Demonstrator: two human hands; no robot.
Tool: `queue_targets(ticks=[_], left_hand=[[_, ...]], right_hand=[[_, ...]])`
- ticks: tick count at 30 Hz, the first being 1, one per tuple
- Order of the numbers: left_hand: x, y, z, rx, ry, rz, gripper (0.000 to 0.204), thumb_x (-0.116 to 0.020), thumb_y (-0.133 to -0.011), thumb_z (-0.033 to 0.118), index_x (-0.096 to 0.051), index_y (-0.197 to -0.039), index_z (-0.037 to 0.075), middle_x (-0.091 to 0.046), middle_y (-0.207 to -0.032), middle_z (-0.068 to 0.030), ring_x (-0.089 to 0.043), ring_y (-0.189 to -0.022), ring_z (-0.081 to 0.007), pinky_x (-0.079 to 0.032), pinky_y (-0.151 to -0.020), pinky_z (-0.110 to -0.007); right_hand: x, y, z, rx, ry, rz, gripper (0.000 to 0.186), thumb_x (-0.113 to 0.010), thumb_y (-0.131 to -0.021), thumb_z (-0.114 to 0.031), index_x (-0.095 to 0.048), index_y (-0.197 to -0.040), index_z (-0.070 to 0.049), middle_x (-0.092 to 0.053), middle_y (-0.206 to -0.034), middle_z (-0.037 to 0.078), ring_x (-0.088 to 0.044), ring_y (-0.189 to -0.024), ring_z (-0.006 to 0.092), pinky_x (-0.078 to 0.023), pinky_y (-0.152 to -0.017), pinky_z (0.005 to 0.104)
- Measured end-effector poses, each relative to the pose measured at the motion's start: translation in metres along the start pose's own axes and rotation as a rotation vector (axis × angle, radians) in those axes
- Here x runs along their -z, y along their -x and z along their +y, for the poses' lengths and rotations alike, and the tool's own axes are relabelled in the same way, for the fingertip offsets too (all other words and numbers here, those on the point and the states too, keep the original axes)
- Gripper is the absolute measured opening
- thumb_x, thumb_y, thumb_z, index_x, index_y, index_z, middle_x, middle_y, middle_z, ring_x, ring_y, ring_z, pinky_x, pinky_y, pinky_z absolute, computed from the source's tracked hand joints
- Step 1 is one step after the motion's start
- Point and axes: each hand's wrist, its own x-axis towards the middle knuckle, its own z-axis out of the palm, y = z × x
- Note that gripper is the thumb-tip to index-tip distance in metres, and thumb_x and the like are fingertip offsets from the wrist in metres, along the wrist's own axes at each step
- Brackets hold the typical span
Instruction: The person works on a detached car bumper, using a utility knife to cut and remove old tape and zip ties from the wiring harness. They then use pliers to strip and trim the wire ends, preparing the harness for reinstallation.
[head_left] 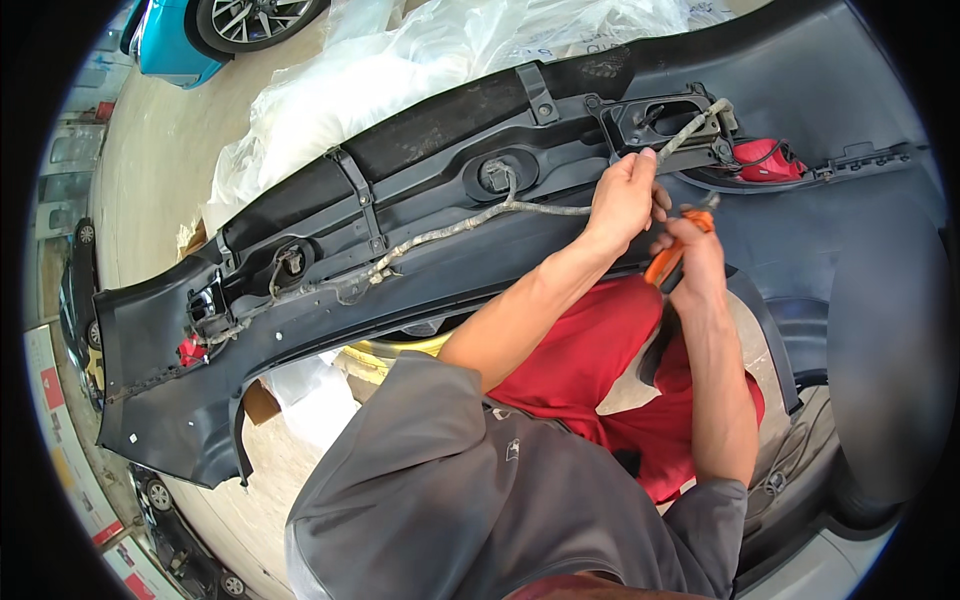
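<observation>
Head view: left hand [622, 195] pinches the dirty wiring harness [470, 222] near a housing on the dark bumper [330, 330]'s inner side. Right hand [695, 262] grips orange-handled pliers [672, 255] just beside it. Harness runs left along the bumper, across the person's lap.

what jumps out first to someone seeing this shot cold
A big dark grey car bumper, inner side up, stretches across the frame from lower left to upper right. Near its right end the left hand grips a dirty taped wiring harness that runs along the bumper, while the right hand just below holds an orange-handled tool. Behind lies white plastic sheeting, and a blue car stands top left.
</observation>
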Motion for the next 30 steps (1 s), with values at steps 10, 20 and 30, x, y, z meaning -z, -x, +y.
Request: queue_targets(ticks=[10,20,30], left_hand=[[0.007,0.003,-0.019,-0.034,-0.064,-0.176,0.045,-0.045,-0.119,0.046,-0.064,-0.11,0.006,-0.071,-0.087,-0.0066,-0.068,-0.069,-0.0148,-0.052,-0.052,-0.026],[0.015,0.011,-0.014,-0.143,-0.265,-0.257,0.03,-0.042,-0.118,0.025,-0.061,-0.123,0.002,-0.071,-0.091,-0.0074,-0.069,-0.075,-0.0146,-0.055,-0.056,-0.028],[0.011,0.021,-0.005,-0.328,-0.719,-0.188,0.021,-0.047,-0.118,0.021,-0.059,-0.117,0.003,-0.072,-0.085,-0.0088,-0.068,-0.064,-0.0177,-0.055,-0.058,-0.036]], right_hand=[[0.024,0.002,-0.024,0.166,0.611,0.013,0.031,-0.072,-0.105,-0.018,-0.059,-0.128,-0.003,-0.064,-0.098,0.003,-0.061,-0.084,0.0138,-0.051,-0.078,0.0317],[0.03,0.024,-0.023,0.231,1.103,-0.122,0.053,-0.068,-0.104,-0.02,-0.05,-0.147,0.007,-0.071,-0.127,0.032,-0.069,-0.125,0.0451,-0.053,-0.105,0.0477],[0.024,0.017,-0.022,0.207,1.085,-0.132,0.05,-0.07,-0.102,-0.018,-0.054,-0.142,0.006,-0.074,-0.122,0.029,-0.072,-0.118,0.041,-0.054,-0.103,0.0459]])
